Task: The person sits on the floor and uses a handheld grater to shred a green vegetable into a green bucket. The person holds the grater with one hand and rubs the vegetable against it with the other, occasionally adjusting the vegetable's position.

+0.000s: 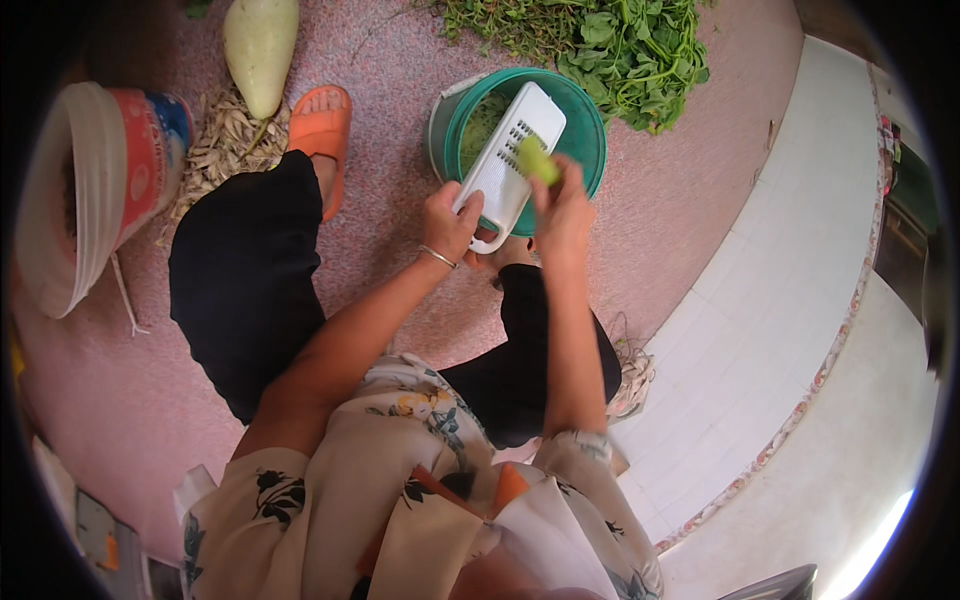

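My left hand (pixel 451 221) grips the handle end of a white plastic hand grater (pixel 501 169). The grater lies slanted across the mouth of a green bucket (pixel 598 161), its far end near the bucket's far rim. In my right hand (pixel 562 214) is a blurred piece of light green vegetable (pixel 537 160), held by the fingertips against or just over the grater's toothed part; its kind is unclear. Pale green shreds (pixel 484 127) lie inside the bucket, partly hidden by the grater.
Leafy greens (pixel 637 60) are heaped beyond the bucket, with thinner-stemmed greens (pixel 510 26) beside them. A large pale gourd (pixel 260 56) lies at the upper left, by dried pods (pixel 240 131). A white plastic bucket (pixel 97 195) stands at far left. A tiled wall (pixel 742 300) curves along the right.
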A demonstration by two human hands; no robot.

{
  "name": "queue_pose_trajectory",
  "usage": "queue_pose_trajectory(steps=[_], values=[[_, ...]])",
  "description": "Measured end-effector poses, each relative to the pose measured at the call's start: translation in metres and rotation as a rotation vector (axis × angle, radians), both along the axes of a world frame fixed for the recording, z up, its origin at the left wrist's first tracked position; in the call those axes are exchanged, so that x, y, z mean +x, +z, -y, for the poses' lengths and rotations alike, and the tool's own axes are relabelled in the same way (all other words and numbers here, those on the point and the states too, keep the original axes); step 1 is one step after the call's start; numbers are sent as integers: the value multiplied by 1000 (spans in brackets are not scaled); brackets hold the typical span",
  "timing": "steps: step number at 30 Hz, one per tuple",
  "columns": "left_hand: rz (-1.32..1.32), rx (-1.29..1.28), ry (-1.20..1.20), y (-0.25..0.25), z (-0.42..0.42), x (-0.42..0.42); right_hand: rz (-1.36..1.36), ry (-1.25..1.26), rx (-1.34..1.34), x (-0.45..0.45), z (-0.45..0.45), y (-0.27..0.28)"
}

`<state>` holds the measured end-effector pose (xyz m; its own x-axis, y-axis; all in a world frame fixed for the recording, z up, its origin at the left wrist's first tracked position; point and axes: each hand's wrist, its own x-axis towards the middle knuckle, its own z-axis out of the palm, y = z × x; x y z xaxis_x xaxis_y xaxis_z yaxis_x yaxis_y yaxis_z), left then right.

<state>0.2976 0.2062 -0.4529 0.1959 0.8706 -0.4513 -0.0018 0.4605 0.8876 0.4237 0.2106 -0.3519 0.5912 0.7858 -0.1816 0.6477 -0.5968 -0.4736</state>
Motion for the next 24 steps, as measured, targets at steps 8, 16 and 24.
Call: queue_pose_trajectory(steps=[8,16,24], values=[[15,-45,0,-5,3,-2,37,33,113,-35,26,-15],[25,54,-5,-3,5,4,56,-70,146,48,-47,-44],[-8,-19,1,-6,3,0,30,136,36,-38,42,6]])
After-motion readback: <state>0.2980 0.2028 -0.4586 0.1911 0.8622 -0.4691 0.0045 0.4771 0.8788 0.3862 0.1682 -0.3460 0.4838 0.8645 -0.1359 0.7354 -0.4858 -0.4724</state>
